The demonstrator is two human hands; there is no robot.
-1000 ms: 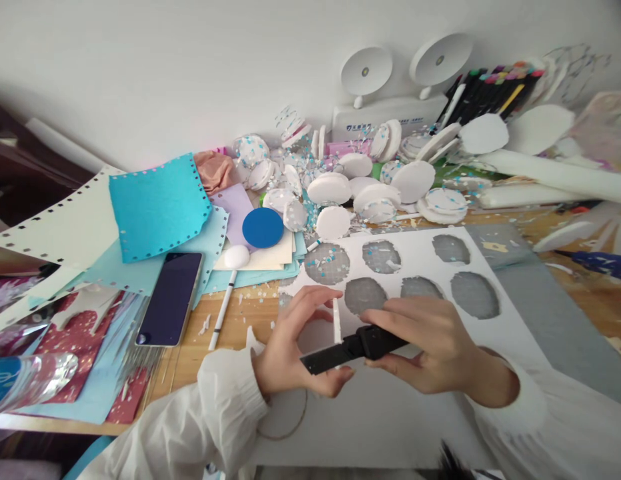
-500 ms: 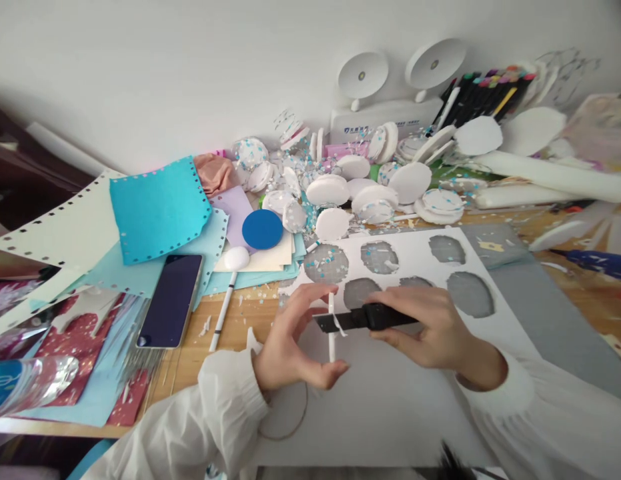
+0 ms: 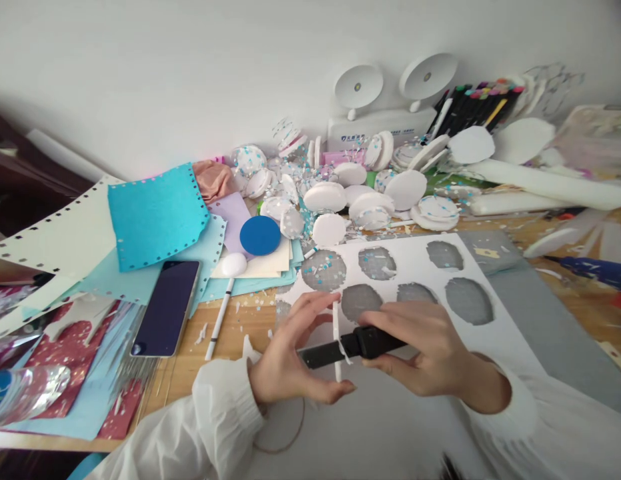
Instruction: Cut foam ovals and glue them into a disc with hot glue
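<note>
My left hand (image 3: 283, 360) pinches a thin white foam disc (image 3: 335, 320) between thumb and fingertips, with its edge turned toward me. In my right hand (image 3: 430, 350) is a black utility knife (image 3: 377, 341), gripped by its handle. Its dark blade crosses the edge of the disc and reaches into the space between my left thumb and fingers. A thin white shaving curls off the disc beside the blade. Both hands are above a white foam sheet (image 3: 505, 347) with several rough round cut-outs.
Many white foam discs (image 3: 329, 230) are heaped along the wall. To the left lie a blue disc (image 3: 260, 235), a stick with a white round head (image 3: 234, 265), a phone (image 3: 166, 307) and coloured sheets (image 3: 157, 217). At right is a blue glue gun (image 3: 590, 267); markers (image 3: 473, 110) stand behind.
The knife has slid left and down across the disc's edge, so more blade passes beyond it. My left hand keeps its pinch on the disc. The whole view has shifted slightly.
</note>
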